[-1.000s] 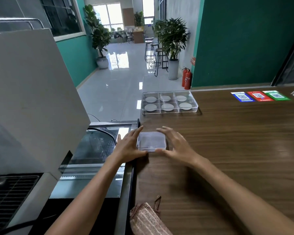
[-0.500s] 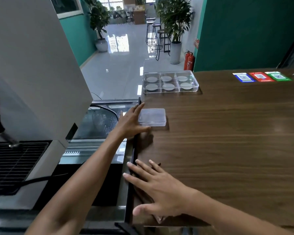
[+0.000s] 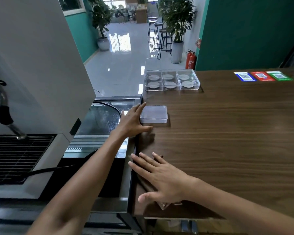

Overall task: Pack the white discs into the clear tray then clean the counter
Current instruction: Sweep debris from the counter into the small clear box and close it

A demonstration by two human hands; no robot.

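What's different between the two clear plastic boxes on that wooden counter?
The far tray is larger, split into six compartments, each holding a white disc; the small box looks empty and undivided. The tray sits at the counter's far edge with no hand near it; the small box lies nearer, beside the left hand. Both are clear plastic, rectangular and lying flat.

Brown cloth (image 3: 163,204) on the counter (image 3: 227,133), mostly hidden beneath the spread right hand (image 3: 161,178).

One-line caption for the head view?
Left hand touches small clear box; right hand covers cloth; discs fill tray.
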